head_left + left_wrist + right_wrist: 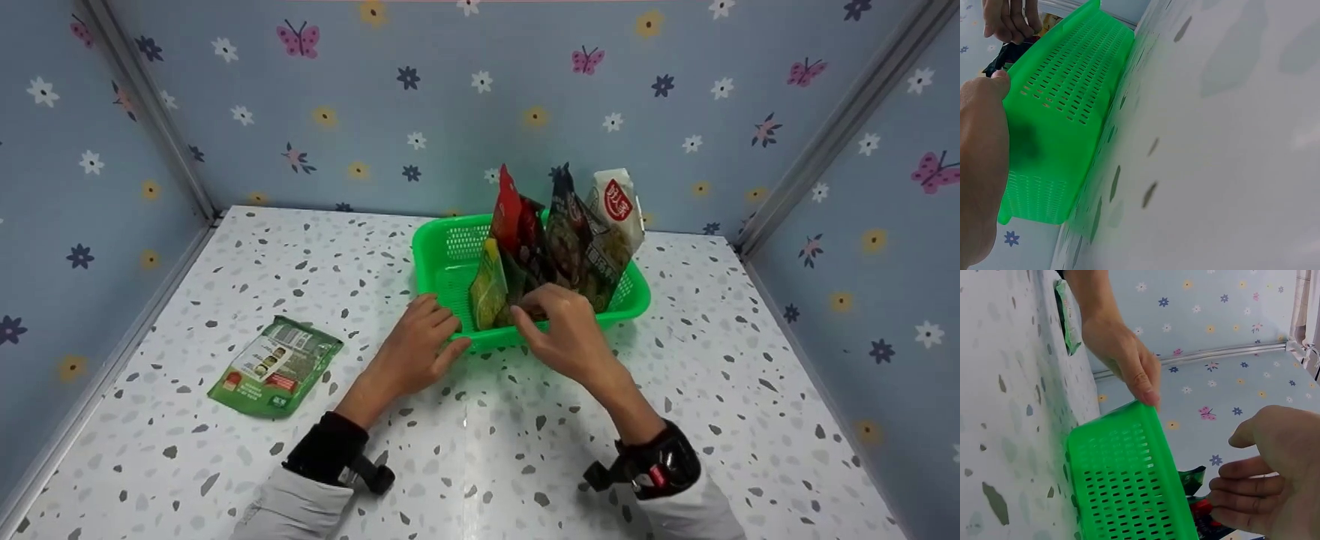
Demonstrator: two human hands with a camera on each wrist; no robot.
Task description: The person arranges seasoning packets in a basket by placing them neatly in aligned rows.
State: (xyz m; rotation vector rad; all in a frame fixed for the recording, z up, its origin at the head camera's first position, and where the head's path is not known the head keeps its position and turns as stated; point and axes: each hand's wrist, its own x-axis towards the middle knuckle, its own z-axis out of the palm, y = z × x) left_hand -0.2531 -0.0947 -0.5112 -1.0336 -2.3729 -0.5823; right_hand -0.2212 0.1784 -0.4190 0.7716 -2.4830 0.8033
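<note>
A green plastic basket [426, 251] with slotted sides stands on the table. My left hand [416, 349] grips its near left rim; in the right wrist view the left thumb [1143, 385] presses the outside of that corner. Over the near rim is my right hand [566, 330], fingers loosely bent beside the packets; nothing shows between them in the right wrist view. Standing in the basket are a yellow-green packet [489, 292], a red packet [508, 214], a dark packet [564, 225] and a white-topped packet [619, 206]. The right hand partly hides their lower parts.
A green food packet [276, 367] lies flat on the speckled table [465, 465], left of the left hand. Behind the basket rises a blue flowered wall [450, 150]; similar panels close off the left and right sides.
</note>
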